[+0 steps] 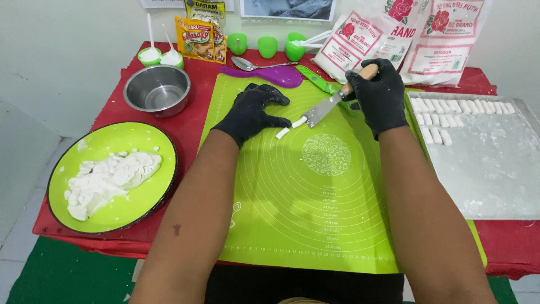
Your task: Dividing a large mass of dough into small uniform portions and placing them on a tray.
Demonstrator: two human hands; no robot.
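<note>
My left hand (253, 112), in a black glove, rests on the green silicone mat (315, 214) with its fingertips touching a thin white dough stick (290, 128). My right hand (379, 93), also gloved in black, grips the wooden handle of a knife (326, 107). The blade tip lies against the right end of the dough stick. The stick looks cut into short pieces.
A green plate (140, 208) with white dough sits at left, a steel bowl (157, 90) behind it. A floured metal tray (495, 169) at right holds several cut dough pieces (444, 112). Flour bags (405, 34), seasoning packets, green cups, a spoon and a purple spatula (270, 75) line the back.
</note>
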